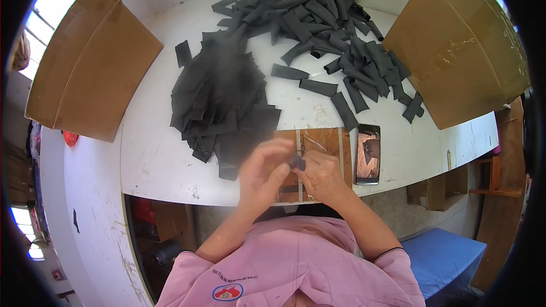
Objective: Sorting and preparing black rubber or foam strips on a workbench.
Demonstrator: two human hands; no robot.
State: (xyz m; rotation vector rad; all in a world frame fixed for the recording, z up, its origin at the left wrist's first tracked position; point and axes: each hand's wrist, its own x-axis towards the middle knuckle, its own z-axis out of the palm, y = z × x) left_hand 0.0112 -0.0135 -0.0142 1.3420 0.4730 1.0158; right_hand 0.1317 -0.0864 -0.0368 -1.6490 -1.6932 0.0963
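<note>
Just below the middle of the frame, the left hand (pixel 263 173) and right hand (pixel 321 175) meet, fingers of both pinched together on one small black piece (pixel 297 162) held between them above a brown board (pixel 327 143) on the white worktop (pixel 153 159). Just right of the board lies one dark phone (pixel 368 154), face up. Above the hands, at centre left, sits a heap of flat black strips (pixel 219 99), its lower edge reaching the board and close to the left hand. A second, looser heap of rolled black pieces (pixel 318 14) fills the upper centre and trails down toward the phone; too many in either heap to count. Two cardboard sheets flank the worktop: one cardboard sheet (pixel 94 62) at upper left, the other cardboard (pixel 460 51) at upper right. A blue seat (pixel 443 256) shows at lower right.
</note>
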